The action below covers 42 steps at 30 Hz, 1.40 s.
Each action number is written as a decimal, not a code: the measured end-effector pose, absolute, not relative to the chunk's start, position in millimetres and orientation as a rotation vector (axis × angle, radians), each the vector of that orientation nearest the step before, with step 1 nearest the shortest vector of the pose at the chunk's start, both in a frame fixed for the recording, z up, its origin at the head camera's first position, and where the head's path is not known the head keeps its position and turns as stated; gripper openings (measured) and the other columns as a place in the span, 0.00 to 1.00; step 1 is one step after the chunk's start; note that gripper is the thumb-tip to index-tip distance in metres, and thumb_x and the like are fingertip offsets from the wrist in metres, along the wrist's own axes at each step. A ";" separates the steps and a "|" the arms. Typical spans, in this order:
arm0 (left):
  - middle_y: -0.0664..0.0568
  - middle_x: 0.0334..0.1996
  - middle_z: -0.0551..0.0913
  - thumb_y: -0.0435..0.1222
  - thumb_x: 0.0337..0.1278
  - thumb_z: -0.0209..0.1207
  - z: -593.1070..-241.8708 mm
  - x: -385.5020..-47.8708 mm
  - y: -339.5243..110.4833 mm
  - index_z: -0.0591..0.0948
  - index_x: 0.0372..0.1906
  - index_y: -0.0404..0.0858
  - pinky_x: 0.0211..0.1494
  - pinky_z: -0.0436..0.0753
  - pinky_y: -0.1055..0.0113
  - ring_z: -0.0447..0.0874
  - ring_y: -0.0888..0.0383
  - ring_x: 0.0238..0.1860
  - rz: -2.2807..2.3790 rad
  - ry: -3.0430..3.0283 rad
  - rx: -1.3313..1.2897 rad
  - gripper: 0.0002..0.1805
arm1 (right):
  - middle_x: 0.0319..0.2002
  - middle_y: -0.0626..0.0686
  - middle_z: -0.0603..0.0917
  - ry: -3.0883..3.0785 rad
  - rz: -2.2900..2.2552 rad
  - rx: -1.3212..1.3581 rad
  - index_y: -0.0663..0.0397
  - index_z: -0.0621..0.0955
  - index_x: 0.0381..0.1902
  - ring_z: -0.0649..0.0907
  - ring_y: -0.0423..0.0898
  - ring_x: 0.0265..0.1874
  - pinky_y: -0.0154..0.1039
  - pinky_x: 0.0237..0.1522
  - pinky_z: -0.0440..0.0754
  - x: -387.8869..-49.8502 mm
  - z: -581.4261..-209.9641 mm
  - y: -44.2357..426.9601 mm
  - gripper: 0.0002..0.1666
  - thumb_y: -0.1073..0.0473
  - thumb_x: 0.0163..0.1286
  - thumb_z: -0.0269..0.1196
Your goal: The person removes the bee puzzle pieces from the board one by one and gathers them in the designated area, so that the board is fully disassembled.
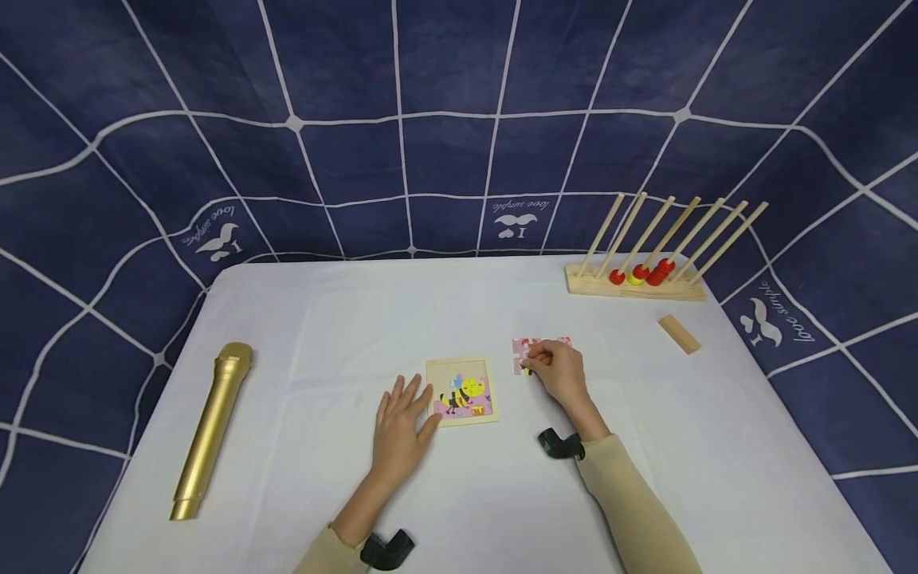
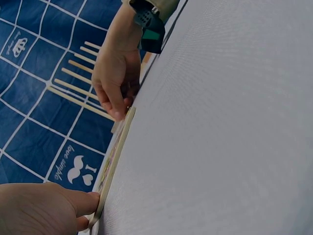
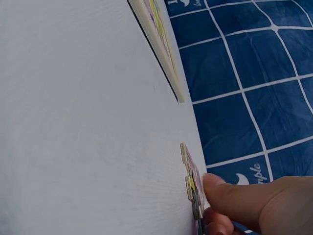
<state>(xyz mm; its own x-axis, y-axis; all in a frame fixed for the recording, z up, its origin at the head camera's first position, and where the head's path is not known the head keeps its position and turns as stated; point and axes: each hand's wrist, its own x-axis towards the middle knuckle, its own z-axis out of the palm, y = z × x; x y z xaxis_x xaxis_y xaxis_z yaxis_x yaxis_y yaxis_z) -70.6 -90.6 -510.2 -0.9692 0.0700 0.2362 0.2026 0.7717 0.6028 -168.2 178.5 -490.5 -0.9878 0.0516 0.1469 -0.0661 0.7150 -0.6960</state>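
From where I stand, the two hands work apart at the middle of the frame. The left hand (image 1: 398, 446) lies with fingers spread, its thumb and fingertips touching the left edge of the puzzle board (image 1: 443, 375), which sits just left of lower centre; a yellow-and-black bee shows in it. The right hand (image 1: 562, 376), right of centre, bends its fingers over the pink loose pieces (image 1: 521, 347), thumb and fingertips touching them; I can't tell whether one is pinched. A gold microphone (image 1: 211, 430) lies at lower left on the white tablecloth (image 1: 330, 319). At upper right stands a wooden bead rack (image 1: 634, 290), with a small wooden strip (image 1: 679, 334) below it
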 end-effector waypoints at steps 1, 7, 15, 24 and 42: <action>0.39 0.68 0.70 0.41 0.57 0.66 -510.3 -70.3 -90.6 0.78 0.60 0.34 0.74 0.53 0.39 0.57 0.37 0.74 -0.974 -2.765 -0.216 0.27 | 0.21 0.52 0.83 -2.758 1.131 0.002 0.59 0.85 0.26 0.76 0.40 0.21 0.31 0.28 0.71 -168.2 -489.9 179.1 0.06 0.64 0.55 0.73; 0.39 0.69 0.70 0.41 0.57 0.66 -510.6 -69.7 -90.8 0.78 0.60 0.34 0.74 0.53 0.39 0.57 0.37 0.74 -0.971 -2.764 -0.218 0.28 | 0.24 0.55 0.84 -2.688 1.233 -0.067 0.59 0.86 0.30 0.76 0.41 0.22 0.29 0.26 0.71 -170.9 -482.6 184.5 0.04 0.63 0.60 0.71; 0.39 0.69 0.70 0.41 0.57 0.66 -508.8 -70.9 -92.1 0.78 0.60 0.34 0.74 0.53 0.39 0.57 0.37 0.74 -0.980 -2.768 -0.214 0.27 | 0.30 0.56 0.85 -2.580 1.452 -0.007 0.59 0.86 0.38 0.76 0.41 0.27 0.32 0.29 0.74 -171.3 -473.5 180.0 0.06 0.64 0.62 0.69; 0.38 0.68 0.70 0.40 0.57 0.66 -510.4 -71.6 -91.5 0.78 0.60 0.33 0.73 0.54 0.39 0.58 0.36 0.74 -0.971 -2.752 -0.220 0.27 | 0.32 0.54 0.82 -2.664 1.568 0.214 0.61 0.86 0.42 0.76 0.42 0.28 0.30 0.29 0.74 -159.8 -472.5 143.7 0.11 0.64 0.61 0.70; 0.40 0.69 0.70 0.40 0.57 0.66 -508.5 -72.0 -90.9 0.78 0.61 0.35 0.74 0.55 0.39 0.58 0.37 0.74 -0.958 -2.783 -0.215 0.27 | 0.31 0.52 0.80 -2.815 1.561 0.340 0.58 0.85 0.41 0.73 0.40 0.23 0.29 0.24 0.70 -150.2 -473.5 100.5 0.14 0.63 0.56 0.73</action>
<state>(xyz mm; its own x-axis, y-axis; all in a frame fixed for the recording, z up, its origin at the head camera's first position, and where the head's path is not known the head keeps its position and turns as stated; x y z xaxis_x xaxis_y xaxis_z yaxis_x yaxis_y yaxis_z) -72.0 -90.9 -508.5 -0.9714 0.0745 0.2256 0.1976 0.7806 0.5930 -150.2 100.5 -473.5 -0.9735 -0.2277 0.0189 -0.1366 0.5139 -0.8469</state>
